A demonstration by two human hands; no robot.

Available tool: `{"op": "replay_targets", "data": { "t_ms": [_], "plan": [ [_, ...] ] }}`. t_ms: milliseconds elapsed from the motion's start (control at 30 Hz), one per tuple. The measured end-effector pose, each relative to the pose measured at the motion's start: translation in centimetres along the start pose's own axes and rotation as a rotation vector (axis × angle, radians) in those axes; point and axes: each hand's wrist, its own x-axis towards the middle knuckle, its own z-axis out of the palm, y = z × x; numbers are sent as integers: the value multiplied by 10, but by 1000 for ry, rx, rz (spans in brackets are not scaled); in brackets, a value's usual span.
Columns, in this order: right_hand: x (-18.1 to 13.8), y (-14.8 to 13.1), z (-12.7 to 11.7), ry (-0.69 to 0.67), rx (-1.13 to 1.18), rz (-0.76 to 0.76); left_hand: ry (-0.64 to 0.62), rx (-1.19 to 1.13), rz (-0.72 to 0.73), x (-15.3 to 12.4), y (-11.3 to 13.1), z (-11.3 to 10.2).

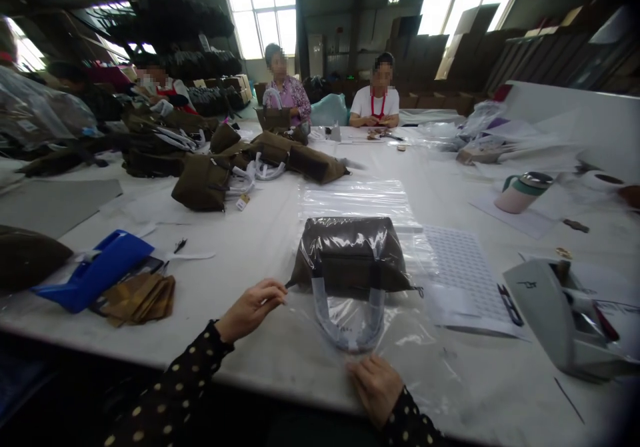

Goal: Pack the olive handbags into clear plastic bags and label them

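Note:
A dark olive handbag [345, 247] lies on the table inside a clear plastic bag [410, 347]. The handbag's handles [323, 317] are wrapped in pale film and point toward me. At the left, my left hand [257, 307] has its fingers closed on the plastic near the handbag's lower left corner. My right hand [376, 383] is curled at the near edge of the plastic, just below the handle loop, gripping it. Its fingertips are slightly blurred.
Several olive bags [205, 180] lie beyond at the left. Nearer are a blue tape dispenser [107, 263] and brown tags [143, 297]. To the right are a printed sheet [465, 273], a grey dispenser [545, 313] and a mug [523, 192]. Co-workers [377, 103] sit across the table.

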Motion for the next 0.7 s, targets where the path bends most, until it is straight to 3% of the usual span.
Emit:
{"op": "replay_targets", "data": {
  "t_ms": [100,200,333,400,500,700],
  "plan": [
    [-1,-9,-2,-107,91,198,192,284,111,39,11,27],
    [7,-15,-5,-238,123,373,292,556,124,76,12,54],
    [23,-9,-4,-217,451,540,379,646,95,102,-2,83],
    [26,-4,-1,-197,656,628,424,670,58,104,-9,95],
    [24,1,6,-217,776,701,485,689,2,95,-10,116],
    [21,-10,5,-210,847,515,531,791,-37,71,0,172]
  ]
}}
